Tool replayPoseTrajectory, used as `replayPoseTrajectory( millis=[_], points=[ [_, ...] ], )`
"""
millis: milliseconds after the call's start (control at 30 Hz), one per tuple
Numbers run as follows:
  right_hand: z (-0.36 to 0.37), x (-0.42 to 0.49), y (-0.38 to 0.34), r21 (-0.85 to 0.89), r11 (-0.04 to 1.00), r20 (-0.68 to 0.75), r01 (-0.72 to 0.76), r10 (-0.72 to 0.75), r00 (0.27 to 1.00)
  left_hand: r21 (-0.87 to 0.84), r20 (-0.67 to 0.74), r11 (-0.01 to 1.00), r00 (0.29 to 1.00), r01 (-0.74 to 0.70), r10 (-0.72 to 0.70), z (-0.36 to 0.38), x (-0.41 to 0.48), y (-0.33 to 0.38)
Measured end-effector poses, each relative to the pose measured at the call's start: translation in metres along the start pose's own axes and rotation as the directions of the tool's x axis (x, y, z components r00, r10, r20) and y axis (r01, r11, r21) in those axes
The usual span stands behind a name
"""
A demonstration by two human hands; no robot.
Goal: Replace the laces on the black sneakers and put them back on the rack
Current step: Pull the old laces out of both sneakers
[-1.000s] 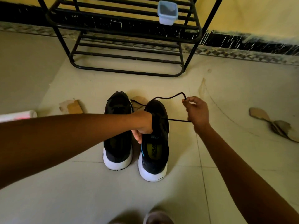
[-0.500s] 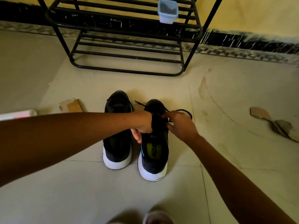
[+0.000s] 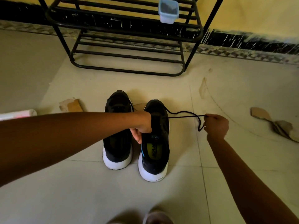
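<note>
Change since half a second back: right hand [image 3: 216,126] has gone from the eyelets of the right sneaker [image 3: 155,152] out to the right, drawing the lace [image 3: 182,117] with it. One strand now runs nearly straight from the front eyelets to the fingertips. A second strand sags in a loop, and its end hangs below the hand.

Grip: right hand pinches the lace. Left hand [image 3: 143,125] is curled over the tongue of the right sneaker and steadies it, with the thumb showing on the near side.

Position: both sneakers stand side by side on the floor [image 3: 80,183], toes toward the rack [image 3: 129,71] and well apart from it. Lacing of the left sneaker [image 3: 117,143] is too dark to read.

Judgement: this is one pull-through stroke at the front eyelets. Whether the lace is coming out or going in cannot be told. Racking not yet begun.

Surroundings: a plastic tub [image 3: 168,11] sits on a rack shelf. Cardboard scraps [image 3: 72,105] lie on the floor to either side.
</note>
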State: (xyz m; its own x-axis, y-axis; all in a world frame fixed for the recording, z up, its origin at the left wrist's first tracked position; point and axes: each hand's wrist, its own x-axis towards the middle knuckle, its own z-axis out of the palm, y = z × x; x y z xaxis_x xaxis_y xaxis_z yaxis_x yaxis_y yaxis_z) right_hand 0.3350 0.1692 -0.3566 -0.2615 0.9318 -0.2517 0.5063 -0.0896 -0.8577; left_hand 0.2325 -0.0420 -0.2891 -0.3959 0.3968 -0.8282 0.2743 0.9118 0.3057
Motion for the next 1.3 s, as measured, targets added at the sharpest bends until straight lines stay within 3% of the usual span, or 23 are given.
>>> replayPoseTrajectory(
  millis=[67, 133, 233, 300, 333, 400, 467, 533, 600, 667, 767, 833, 933, 1100, 1200, 1300],
  points=[
    [-0.007, 0.004, 0.002, 0.215, 0.956, 0.058, -0.201, 0.193, 0.979, -0.006, -0.011, 1.0, 1.0, -0.005, 0.005, 0.0, -0.001, 0.0],
    [-0.018, 0.001, 0.005, 0.127, 0.977, 0.122, -0.169, 0.154, 0.981, -0.008, -0.014, 1.0, 1.0, -0.004, 0.003, 0.0, -0.001, 0.0],
    [-0.029, 0.007, 0.008, 0.198, 0.968, 0.119, -0.152, 0.13, 0.984, -0.013, -0.006, 1.0, 1.0, 0.001, -0.001, 0.0, -0.001, -0.001],
    [-0.023, 0.013, 0.011, 0.116, 0.985, 0.0, -0.129, 0.13, 0.991, -0.015, -0.005, 1.0, 1.0, 0.006, -0.006, 0.0, -0.001, -0.002],
    [-0.016, 0.013, 0.011, -0.036, 0.995, -0.002, -0.089, 0.089, 0.996, -0.013, -0.006, 1.0, 1.0, 0.008, -0.008, 0.0, -0.001, -0.002],
    [-0.003, 0.001, 0.012, -0.354, 0.928, 0.129, 0.117, -0.076, 0.989, -0.002, -0.007, 1.0, 1.0, 0.009, -0.009, 0.0, -0.001, 0.0],
    [0.009, -0.019, 0.006, -0.434, 0.793, 0.341, 0.427, -0.294, 0.893, 0.008, -0.005, 1.0, 1.0, 0.008, -0.008, 0.0, -0.001, 0.001],
    [0.025, -0.032, -0.003, -0.351, 0.605, 0.546, 0.715, -0.488, 0.681, 0.011, -0.002, 1.0, 1.0, 0.012, -0.012, 0.0, -0.002, 0.001],
    [0.045, -0.036, -0.01, -0.307, 0.487, 0.693, 0.818, -0.474, 0.543, 0.014, -0.001, 1.0, 1.0, 0.02, -0.02, 0.0, -0.002, 0.0],
    [0.06, -0.039, -0.015, -0.319, 0.445, 0.795, 0.837, -0.355, 0.492, 0.02, -0.009, 1.0, 1.0, 0.022, -0.022, 0.0, -0.002, 0.001],
    [0.068, -0.037, -0.015, -0.349, 0.515, 0.806, 0.783, -0.261, 0.531, 0.035, -0.01, 0.999, 1.0, 0.022, -0.022, -0.001, -0.002, 0.001],
    [0.065, -0.032, -0.016, -0.338, 0.582, 0.769, 0.739, -0.281, 0.574, 0.041, -0.003, 0.999, 1.0, 0.025, -0.025, 0.0, -0.001, 0.001],
    [0.056, -0.027, -0.018, -0.32, 0.598, 0.704, 0.735, -0.369, 0.607, 0.036, 0.0, 0.999, 1.0, 0.028, -0.028, 0.001, 0.0, 0.001],
    [0.027, -0.021, -0.044, -0.177, 0.771, 0.309, 0.612, -0.547, 0.778, 0.03, -0.002, 1.0, 1.0, 0.0, 0.0, 0.001, -0.002, 0.001],
    [0.003, -0.008, -0.06, -0.038, 0.829, 0.061, 0.558, -0.555, 0.829, -0.004, -0.021, 1.0, 1.0, -0.016, 0.016, 0.002, -0.001, -0.002],
    [-0.024, -0.004, -0.066, 0.139, 0.845, -0.048, 0.517, -0.515, 0.856, -0.024, -0.044, 0.999, 0.999, -0.03, 0.029, 0.002, -0.002, -0.004]
  ],
)
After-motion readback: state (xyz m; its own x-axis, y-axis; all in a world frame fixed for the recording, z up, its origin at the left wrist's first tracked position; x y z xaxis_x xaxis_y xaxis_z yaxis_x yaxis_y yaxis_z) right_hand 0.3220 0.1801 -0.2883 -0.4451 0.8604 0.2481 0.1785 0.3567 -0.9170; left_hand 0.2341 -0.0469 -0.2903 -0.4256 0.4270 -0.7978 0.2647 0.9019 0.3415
